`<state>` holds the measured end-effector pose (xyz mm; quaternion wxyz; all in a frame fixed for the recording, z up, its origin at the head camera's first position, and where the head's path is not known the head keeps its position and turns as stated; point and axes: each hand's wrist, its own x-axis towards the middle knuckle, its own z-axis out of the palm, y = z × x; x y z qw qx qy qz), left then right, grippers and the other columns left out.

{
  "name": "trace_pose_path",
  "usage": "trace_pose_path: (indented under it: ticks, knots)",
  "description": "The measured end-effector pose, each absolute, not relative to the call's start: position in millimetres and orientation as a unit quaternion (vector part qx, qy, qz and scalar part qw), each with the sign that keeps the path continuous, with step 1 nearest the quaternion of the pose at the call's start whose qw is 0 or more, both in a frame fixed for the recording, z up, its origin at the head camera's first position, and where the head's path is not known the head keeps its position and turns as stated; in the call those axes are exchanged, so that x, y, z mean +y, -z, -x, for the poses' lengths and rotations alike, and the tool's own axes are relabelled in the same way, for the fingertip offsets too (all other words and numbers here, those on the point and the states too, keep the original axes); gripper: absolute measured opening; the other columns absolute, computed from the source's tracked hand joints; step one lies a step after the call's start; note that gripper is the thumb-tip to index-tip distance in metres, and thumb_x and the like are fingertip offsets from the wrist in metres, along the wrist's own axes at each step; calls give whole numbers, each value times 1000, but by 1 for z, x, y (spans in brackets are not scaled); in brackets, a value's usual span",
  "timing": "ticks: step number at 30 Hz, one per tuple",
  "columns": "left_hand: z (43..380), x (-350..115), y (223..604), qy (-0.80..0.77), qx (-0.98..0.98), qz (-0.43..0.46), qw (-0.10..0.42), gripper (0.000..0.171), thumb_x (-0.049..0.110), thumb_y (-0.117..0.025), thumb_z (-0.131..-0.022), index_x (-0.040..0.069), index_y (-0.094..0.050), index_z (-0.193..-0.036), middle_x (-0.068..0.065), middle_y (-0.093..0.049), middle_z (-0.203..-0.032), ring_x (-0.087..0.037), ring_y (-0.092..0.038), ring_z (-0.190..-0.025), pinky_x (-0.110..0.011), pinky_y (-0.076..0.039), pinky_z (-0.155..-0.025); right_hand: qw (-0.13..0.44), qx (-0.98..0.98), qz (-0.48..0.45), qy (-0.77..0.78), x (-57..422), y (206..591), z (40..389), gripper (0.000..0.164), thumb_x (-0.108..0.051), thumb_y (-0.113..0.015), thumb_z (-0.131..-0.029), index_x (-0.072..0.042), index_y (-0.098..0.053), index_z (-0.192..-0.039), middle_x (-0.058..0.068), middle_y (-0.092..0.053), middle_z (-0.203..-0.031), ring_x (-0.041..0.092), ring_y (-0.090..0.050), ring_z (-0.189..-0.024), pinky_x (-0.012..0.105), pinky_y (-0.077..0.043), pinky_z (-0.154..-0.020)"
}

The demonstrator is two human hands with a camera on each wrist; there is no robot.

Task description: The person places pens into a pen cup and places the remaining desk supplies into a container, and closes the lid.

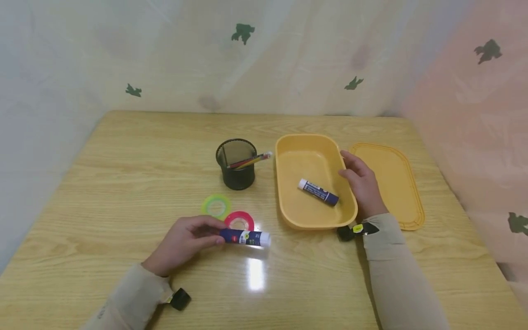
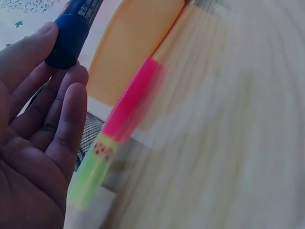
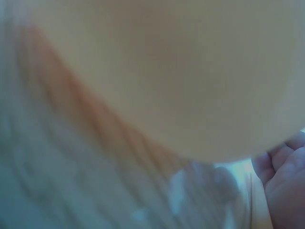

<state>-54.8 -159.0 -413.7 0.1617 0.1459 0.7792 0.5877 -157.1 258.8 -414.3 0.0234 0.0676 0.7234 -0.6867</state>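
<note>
Glue stick [image 1: 243, 237] (likely light, stiff, graspable mid-barrel): left hand [image 1: 187, 240] is pinching its end, right hand [image 1: 364, 187] gripping plastic box [image 1: 294, 162].

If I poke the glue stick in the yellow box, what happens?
That glue stick would probably roll, since its body looks round. Its straight, smooth tube is likely stiff. The yellow box has raised walls that should stop it.

The print on the held glue stick [image 1: 245, 238] and the loose glue stick [image 1: 318, 192] is too small to read.
</note>
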Motion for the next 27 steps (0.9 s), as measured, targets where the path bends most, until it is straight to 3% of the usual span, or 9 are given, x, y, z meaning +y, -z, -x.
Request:
trace_pose_path:
  ticks: [5,15,27]
  knots:
    - [55,-149,415,-595,777,-131,160,24,19,-80,-85,10,-74,-107,-4,-75,-105,-19,-71,-96,-29,-58,-83,23,724,-70,685,260,412,158,52,-11,-52,-102,-20,-45,-153,16,-45,-150,27,-50,-128,19,-51,-92]
    - [61,-152,404,-574,801,-81,152,25,28,-81,-85,17,-74,-108,0,-73,-107,-21,-69,-97,-28,-58,-83,13,734,-61,677,260,415,158,52,-9,-52,-102,-18,-46,-152,16,-47,-147,27,-51,-128,22,-51,-94]
    - [71,-149,390,-573,805,-92,122,27,26,-81,-86,12,-73,-108,-4,-72,-108,-20,-70,-95,-29,-58,-83,12,736,-62,674,260,417,158,51,-11,-53,-102,-20,-47,-151,15,-49,-146,27,-51,-128,21,-51,-93]
